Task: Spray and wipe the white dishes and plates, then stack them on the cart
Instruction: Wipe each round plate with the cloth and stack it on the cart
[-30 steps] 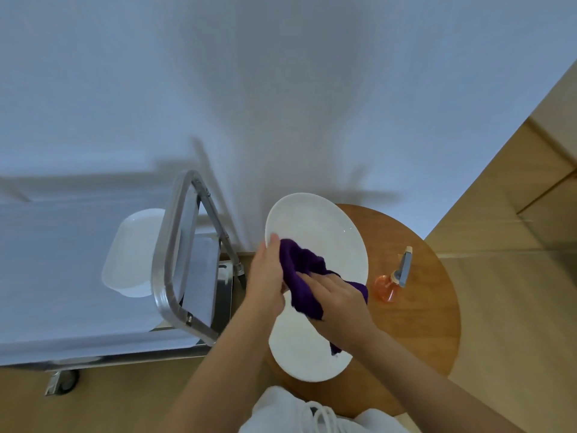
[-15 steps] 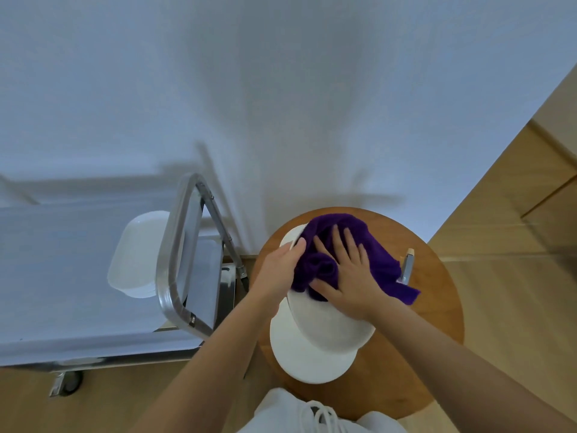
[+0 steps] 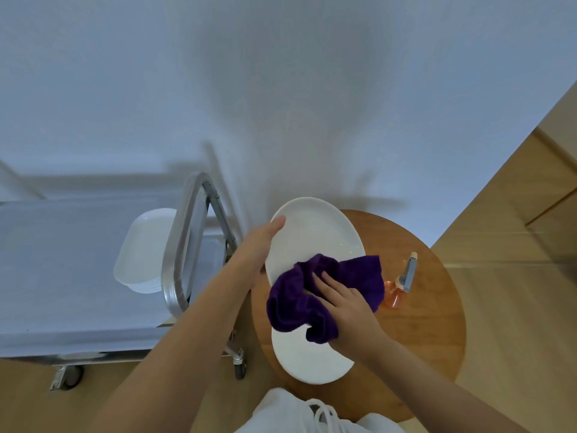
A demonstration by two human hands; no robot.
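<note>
My left hand [image 3: 260, 248] grips the left rim of a white oval plate [image 3: 315, 232], thumb on its face, and holds it tilted above the round wooden table [image 3: 434, 339]. My right hand [image 3: 346, 304] holds a bunched purple cloth [image 3: 299, 295] against the plate's lower part; the cloth folds round the thumb side of the hand. A second white plate [image 3: 309, 360] lies flat on the table beneath, partly hidden by the cloth. An orange spray bottle [image 3: 395, 292] stands on the table to the right. On the cart [image 3: 62, 276] to the left sits a stack of white dishes [image 3: 140, 254].
The cart's metal handle [image 3: 184, 245] rises between the dish stack and my left arm. A pale cloth covers the cart top. A castor wheel [image 3: 239, 367] sits close to the table. A white wall stands behind, wooden floor to the right.
The plate has been tipped back up with its face towards me. The cloth and my right hand slid from its far end down to its near part. The spray bottle shows again.
</note>
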